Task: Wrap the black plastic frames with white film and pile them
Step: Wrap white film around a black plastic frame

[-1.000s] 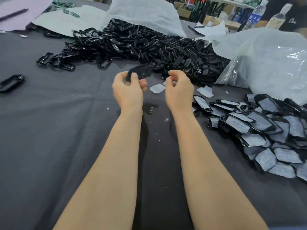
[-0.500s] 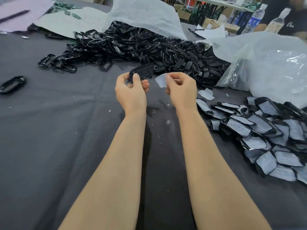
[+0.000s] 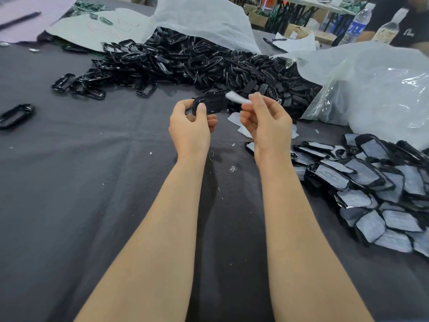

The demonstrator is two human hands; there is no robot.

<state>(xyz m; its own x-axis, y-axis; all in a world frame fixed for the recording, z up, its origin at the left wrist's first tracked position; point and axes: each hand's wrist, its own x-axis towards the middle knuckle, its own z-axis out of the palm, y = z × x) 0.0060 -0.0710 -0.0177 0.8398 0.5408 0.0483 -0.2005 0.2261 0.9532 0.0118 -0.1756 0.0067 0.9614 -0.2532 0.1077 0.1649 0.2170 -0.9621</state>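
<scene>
A table (image 3: 69, 205) covered in dark grey cloth is spread across the whole view. At its far right a large clear plastic bag (image 3: 371, 94) is slumped. A broad heap of bare black frames (image 3: 209, 66) is spilled across the far middle of the table, and its far end is covered by a white sheet (image 3: 204, 22). Nearer, on the right, a pile of wrapped frames (image 3: 371, 189) is laid, with most of the white film faces turned up.

Both hands are raised over the middle of the table. The left hand (image 3: 189, 129) is curled round one black frame (image 3: 212, 104), which is gripped at its left end between thumb and fingers and held roughly level. The right hand (image 3: 269, 126) is closed in a pinch on a small piece of white film (image 3: 236, 98), held at the frame's right end; whether the two touch cannot be told.

A single bare frame (image 3: 16, 115) is left apart near the left edge. A few loose film pieces (image 3: 234, 118) are scattered on the cloth by the right hand.
</scene>
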